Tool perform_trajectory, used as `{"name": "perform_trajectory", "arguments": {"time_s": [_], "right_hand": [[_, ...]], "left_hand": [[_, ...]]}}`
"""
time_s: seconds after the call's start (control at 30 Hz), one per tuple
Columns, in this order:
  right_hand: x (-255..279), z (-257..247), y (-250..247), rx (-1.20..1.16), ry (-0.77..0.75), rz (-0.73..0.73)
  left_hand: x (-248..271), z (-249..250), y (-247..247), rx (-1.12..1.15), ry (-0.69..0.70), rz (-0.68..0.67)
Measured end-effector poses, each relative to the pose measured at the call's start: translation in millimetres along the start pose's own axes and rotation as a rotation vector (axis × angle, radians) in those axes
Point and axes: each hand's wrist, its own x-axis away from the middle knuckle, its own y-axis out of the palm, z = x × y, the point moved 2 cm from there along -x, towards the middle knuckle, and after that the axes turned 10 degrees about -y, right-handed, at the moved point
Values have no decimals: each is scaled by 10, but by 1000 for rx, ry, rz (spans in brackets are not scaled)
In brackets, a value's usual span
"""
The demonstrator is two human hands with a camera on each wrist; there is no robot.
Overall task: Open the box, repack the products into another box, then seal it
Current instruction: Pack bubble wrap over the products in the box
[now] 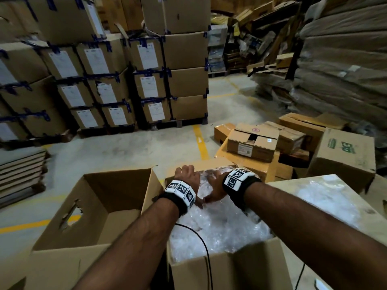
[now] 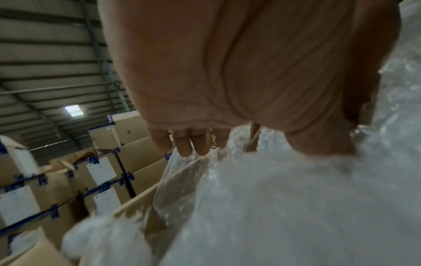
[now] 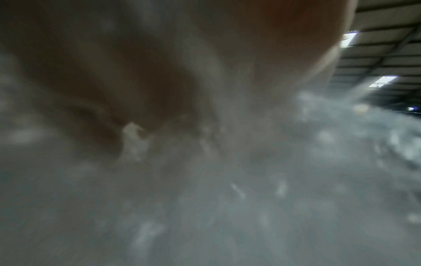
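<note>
Two open cardboard boxes stand side by side in front of me. The left box is empty. The right box is filled to the top with products in clear plastic wrap. Both hands are at its far end. My left hand curls its fingers over the far side of a wrapped bundle, thumb pressed into the near side. My right hand sits right beside it, fingers dug into the same plastic, thumb spread. In the right wrist view the hand and plastic are blurred.
Taped, labelled cartons are stacked on pallets behind. Loose cartons and a green-printed box lie on the floor to the right. Flattened cardboard is piled at the left. A black cable crosses the full box.
</note>
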Motion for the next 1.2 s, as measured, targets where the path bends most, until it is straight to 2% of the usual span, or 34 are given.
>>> {"name": "perform_trajectory", "arguments": {"time_s": [0.17, 0.3, 0.4, 0.47, 0.53, 0.67, 0.8, 0.87, 1.03, 1.13, 1.2], "right_hand": [[-44, 27, 12, -7, -53, 13], [21, 148, 49, -99, -78, 64], [34, 263, 124, -135, 16, 52], [53, 301, 155, -147, 65, 33], [49, 318, 180, -170, 80, 21], [-44, 333, 242, -179, 119, -13], [-123, 322, 322, -125, 163, -36], [-131, 320, 347, -121, 172, -52], [222, 332, 101, -170, 18, -14], [556, 280, -41, -155, -60, 132], [838, 227, -75, -104, -141, 257]], "left_hand": [[-158, 140, -115, 47, 198, -56], [-206, 160, -171, -39, 231, -46], [-211, 231, -194, -49, 144, -57], [-324, 280, -57, 26, 59, -76], [-464, 335, 109, 53, 50, -176], [-150, 289, -179, 48, 12, -124], [-46, 325, -179, 25, 16, -64], [20, 343, -232, 5, -2, -86], [106, 237, -447, -15, 84, -84], [155, 208, -604, 1, 146, -103], [206, 268, -668, 100, 229, -122]]}}
